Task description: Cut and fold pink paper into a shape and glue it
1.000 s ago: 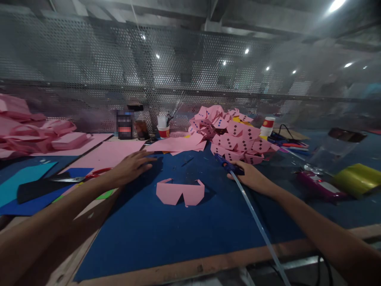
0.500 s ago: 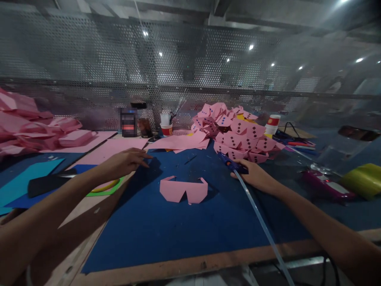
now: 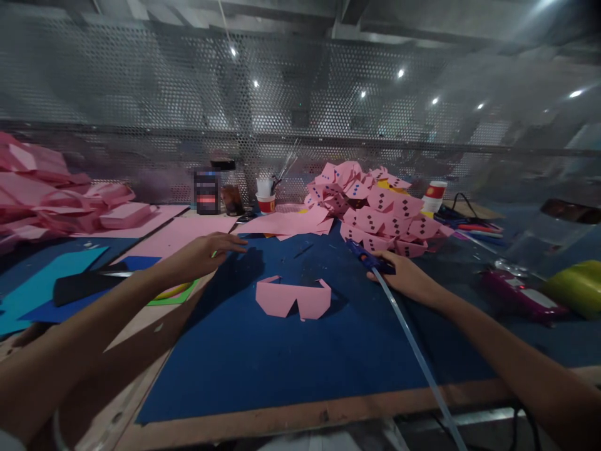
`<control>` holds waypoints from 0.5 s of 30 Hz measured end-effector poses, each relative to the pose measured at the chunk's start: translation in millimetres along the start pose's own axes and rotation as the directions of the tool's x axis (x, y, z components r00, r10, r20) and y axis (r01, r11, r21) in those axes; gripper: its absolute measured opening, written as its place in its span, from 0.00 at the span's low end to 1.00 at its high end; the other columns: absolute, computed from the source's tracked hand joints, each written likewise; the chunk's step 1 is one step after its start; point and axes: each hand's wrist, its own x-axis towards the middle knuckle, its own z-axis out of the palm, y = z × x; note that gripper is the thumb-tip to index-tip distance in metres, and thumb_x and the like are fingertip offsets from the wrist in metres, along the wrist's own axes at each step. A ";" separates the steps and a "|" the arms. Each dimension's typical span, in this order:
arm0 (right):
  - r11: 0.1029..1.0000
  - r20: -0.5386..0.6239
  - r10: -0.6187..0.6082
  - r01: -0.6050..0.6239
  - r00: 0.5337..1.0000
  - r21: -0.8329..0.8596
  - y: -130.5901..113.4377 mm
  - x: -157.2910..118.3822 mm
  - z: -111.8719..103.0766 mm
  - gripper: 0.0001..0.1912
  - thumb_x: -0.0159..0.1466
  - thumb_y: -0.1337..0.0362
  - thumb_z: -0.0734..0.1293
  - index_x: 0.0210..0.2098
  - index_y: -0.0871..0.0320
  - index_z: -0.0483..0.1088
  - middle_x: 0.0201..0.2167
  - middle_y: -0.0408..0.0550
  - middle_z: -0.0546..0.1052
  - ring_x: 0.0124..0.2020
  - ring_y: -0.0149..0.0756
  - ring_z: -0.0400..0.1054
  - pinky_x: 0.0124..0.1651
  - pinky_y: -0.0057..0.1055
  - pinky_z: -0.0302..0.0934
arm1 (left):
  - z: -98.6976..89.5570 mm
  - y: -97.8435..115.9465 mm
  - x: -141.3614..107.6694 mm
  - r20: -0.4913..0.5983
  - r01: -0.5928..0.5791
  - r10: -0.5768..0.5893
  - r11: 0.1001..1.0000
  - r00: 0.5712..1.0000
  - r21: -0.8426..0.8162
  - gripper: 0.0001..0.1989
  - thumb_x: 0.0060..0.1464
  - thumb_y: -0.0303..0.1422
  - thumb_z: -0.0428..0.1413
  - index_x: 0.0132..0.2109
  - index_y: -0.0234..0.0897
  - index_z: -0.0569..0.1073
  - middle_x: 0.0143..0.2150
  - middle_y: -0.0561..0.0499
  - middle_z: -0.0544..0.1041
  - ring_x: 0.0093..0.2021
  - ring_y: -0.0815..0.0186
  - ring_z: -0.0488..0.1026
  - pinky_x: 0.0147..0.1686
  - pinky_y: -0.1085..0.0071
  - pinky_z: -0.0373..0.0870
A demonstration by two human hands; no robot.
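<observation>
Pink paper glasses [image 3: 293, 299] with folded side arms stand on a dark blue mat [image 3: 263, 369], between my hands. To their right, my right hand [image 3: 397, 274] is closed on a blue glue gun [image 3: 364, 255], whose nozzle points up and left toward the pink pile. A long clear glue stick [image 3: 413, 344] runs from the gun's back toward the bottom edge. My left hand [image 3: 216, 252] hovers over the mat's left part, fingers stretched forward and holding nothing, near flat pink sheets [image 3: 291, 222].
Folded pink pieces with dark diamonds [image 3: 375, 213] are heaped behind the gun. More pink paper [image 3: 61, 194] lies far left, above teal card [image 3: 51, 282]. Paper cups [image 3: 266, 203], a brown jar [image 3: 231, 197] and a purple device [image 3: 521, 297] stand around. A perforated metal screen [image 3: 291, 94] rises behind.
The whole view has shifted slightly, so things appear a little further right. My left hand's fingers look slightly straighter. My right hand keeps the glue gun in the same place beside the glasses.
</observation>
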 end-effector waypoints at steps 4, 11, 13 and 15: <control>1.000 0.005 -0.002 0.002 1.000 -0.001 0.8 -0.1 0.2 0.25 0.60 0.57 0.71 0.55 0.60 0.73 0.49 0.53 0.81 0.49 0.49 0.76 0.52 0.37 0.69 | 15.6 6.6 5.4 0.026 -0.016 0.015 1.000 1.000 0.024 0.21 0.65 0.39 0.48 0.58 0.40 0.77 0.67 0.47 0.70 0.67 0.53 0.63 0.68 0.51 0.56; 0.999 0.004 0.016 -0.016 1.000 -0.027 -5.1 -0.8 -0.4 0.24 0.60 0.61 0.71 0.55 0.60 0.73 0.53 0.54 0.79 0.53 0.50 0.75 0.54 0.38 0.68 | 35.3 35.7 18.7 0.118 -0.009 0.010 1.000 0.993 -0.012 0.27 0.69 0.52 0.38 0.67 0.53 0.67 0.75 0.55 0.56 0.75 0.51 0.47 0.72 0.45 0.41; 1.000 0.006 0.021 -0.021 1.000 -0.022 -6.7 -1.2 -0.8 0.24 0.60 0.61 0.71 0.55 0.59 0.73 0.53 0.54 0.79 0.52 0.49 0.75 0.55 0.38 0.67 | 38.8 42.9 23.6 0.136 -0.020 0.021 1.000 0.990 -0.008 0.29 0.69 0.53 0.37 0.68 0.51 0.66 0.75 0.54 0.55 0.75 0.50 0.46 0.71 0.44 0.40; 1.000 0.009 0.014 -0.014 1.000 -0.010 -7.1 -1.6 -1.1 0.23 0.61 0.61 0.71 0.55 0.59 0.73 0.52 0.53 0.80 0.51 0.48 0.75 0.54 0.37 0.67 | 39.9 47.7 27.0 0.134 -0.035 0.036 0.999 0.990 -0.016 0.31 0.68 0.54 0.37 0.68 0.48 0.67 0.75 0.53 0.57 0.75 0.50 0.47 0.72 0.45 0.41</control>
